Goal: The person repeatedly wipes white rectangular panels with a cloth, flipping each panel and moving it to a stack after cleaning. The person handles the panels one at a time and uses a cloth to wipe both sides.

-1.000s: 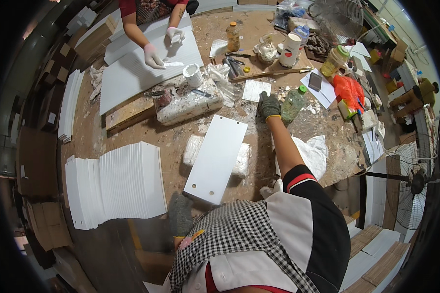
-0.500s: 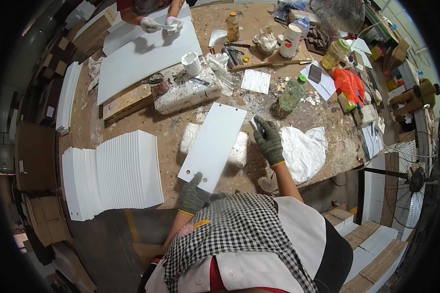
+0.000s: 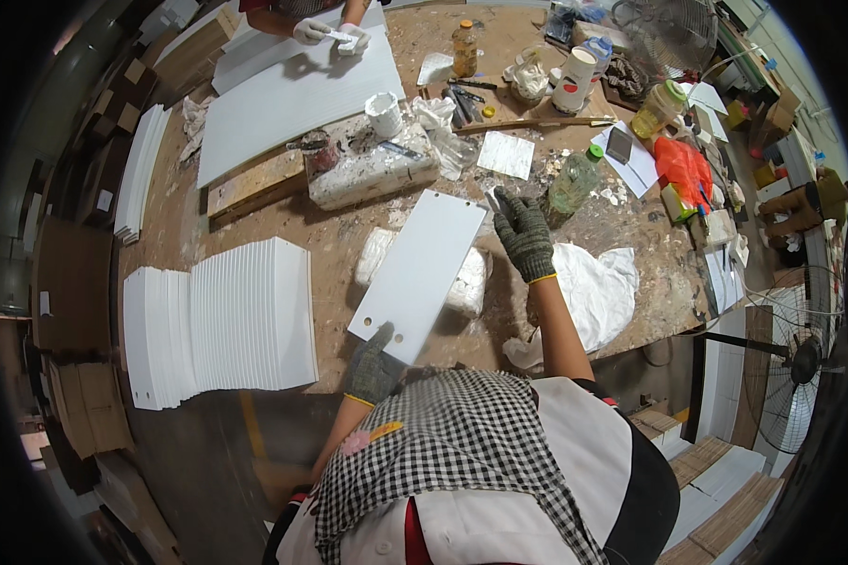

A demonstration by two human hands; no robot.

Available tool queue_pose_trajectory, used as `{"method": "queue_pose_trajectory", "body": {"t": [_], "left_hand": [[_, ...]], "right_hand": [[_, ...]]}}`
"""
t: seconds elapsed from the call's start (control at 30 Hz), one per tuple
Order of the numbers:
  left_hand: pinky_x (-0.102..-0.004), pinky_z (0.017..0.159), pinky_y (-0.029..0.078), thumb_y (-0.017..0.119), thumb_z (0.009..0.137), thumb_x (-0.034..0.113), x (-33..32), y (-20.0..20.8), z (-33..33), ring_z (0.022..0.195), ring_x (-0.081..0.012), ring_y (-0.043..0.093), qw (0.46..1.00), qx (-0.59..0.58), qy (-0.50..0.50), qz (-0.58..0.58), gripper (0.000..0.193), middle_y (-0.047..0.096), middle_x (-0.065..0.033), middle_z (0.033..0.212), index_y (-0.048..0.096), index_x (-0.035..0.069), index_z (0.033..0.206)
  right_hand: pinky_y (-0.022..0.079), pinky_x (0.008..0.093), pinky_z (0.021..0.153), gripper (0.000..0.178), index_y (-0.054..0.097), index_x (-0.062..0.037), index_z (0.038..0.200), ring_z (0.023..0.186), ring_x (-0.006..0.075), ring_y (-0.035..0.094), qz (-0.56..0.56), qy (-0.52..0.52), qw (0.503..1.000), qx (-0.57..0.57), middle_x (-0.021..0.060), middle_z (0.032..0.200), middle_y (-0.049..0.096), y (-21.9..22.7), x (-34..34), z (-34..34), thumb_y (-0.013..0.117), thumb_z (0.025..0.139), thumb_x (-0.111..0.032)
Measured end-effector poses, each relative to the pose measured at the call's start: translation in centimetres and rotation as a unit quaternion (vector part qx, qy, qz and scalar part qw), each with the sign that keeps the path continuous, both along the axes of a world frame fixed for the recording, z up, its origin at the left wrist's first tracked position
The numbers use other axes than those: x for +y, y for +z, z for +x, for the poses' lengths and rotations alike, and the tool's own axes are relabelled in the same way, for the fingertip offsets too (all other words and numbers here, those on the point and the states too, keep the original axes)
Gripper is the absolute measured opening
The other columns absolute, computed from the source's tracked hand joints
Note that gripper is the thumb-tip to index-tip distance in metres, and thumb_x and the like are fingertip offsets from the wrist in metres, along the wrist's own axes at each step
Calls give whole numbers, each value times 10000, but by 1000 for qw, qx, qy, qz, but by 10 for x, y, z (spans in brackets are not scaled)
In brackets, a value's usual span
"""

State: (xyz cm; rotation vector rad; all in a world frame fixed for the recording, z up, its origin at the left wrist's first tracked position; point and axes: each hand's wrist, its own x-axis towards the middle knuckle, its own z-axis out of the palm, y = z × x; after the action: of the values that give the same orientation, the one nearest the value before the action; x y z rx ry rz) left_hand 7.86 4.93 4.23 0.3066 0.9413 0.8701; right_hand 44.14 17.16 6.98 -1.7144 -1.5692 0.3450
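A white rectangular board [image 3: 419, 273] with small holes near its ends lies tilted across a white-wrapped block [image 3: 468, 285] on the worktable. My left hand [image 3: 374, 365], in a dark grey-green knit glove, grips the board's near end, thumb on top and the other fingers hidden beneath. Beside the far right corner is my right hand [image 3: 523, 234], gloved alike, its fingers closed round a small white piece [image 3: 493, 200] that I cannot identify. A crumpled white cloth [image 3: 598, 292] lies to the right of that wrist.
Stacked white boards [image 3: 250, 315] stand at left. A paint-spattered block [image 3: 372, 169] carries a white cup [image 3: 383, 115]. A green-capped bottle [image 3: 575, 184] stands beyond my right hand. Across the table, a co-worker's white-gloved hands [image 3: 332, 36] hold a small white item over more boards [image 3: 301, 108].
My right hand has moved forward along the board's right edge to the far corner, carrying the small white piece. My left hand keeps its grip. The whole view has shifted slightly.
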Motion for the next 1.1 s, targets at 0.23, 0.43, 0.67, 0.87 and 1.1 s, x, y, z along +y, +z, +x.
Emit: {"method": "queue_pose_trajectory", "body": {"t": [0.23, 0.43, 0.67, 0.87, 1.1], "left_hand": [[-502, 953, 605, 640, 1038, 97, 10, -22, -3, 1192, -335, 650, 994, -67, 66, -48, 463, 626, -187, 1322, 467, 18, 1460], [-509, 988, 589, 637, 1050, 132, 19, -38, -11, 1173, -303, 648, 949, 200, -155, 190, 479, 608, -181, 1346, 444, 17, 1473], [-562, 999, 584, 641, 1047, 136, 0, -6, 11, 1195, -343, 641, 1000, -5, 16, 5, 493, 599, -188, 1360, 434, 7, 1476], [-514, 988, 594, 652, 1044, 138, -11, -9, 15, 1173, -305, 656, 999, -7, 21, -33, 465, 628, -171, 1321, 462, -10, 1442], [-418, 972, 583, 655, 1046, 131, -7, -38, -4, 1143, -272, 671, 993, 83, -50, 72, 375, 657, -145, 1283, 544, -15, 1372]], "right_hand": [[539, 451, 741, 474, 699, -138, 1332, 835, 321, 651, 10, 123, 992, 5, 150, 920, 651, 24, -97, -71, 749, 863, -180], [528, 462, 717, 630, 639, -217, 1421, 857, 359, 635, 20, 178, 983, -39, 152, 951, 635, 24, -111, -86, 748, 813, -88], [543, 462, 807, 400, 709, -133, 1320, 875, 373, 657, -3, -36, 994, -99, 201, 965, 675, -20, 15, 3, 706, 931, -227], [541, 531, 967, 538, 669, -182, 1386, 1119, 451, 663, -132, -117, 974, -145, 296, 1210, 683, -51, 123, 72, 666, 955, -505], [531, 510, 900, 277, 763, -107, 1111, 1051, 415, 669, -63, -35, 991, -113, 173, 1060, 722, -4, -14, 57, 677, 981, -337]]}}
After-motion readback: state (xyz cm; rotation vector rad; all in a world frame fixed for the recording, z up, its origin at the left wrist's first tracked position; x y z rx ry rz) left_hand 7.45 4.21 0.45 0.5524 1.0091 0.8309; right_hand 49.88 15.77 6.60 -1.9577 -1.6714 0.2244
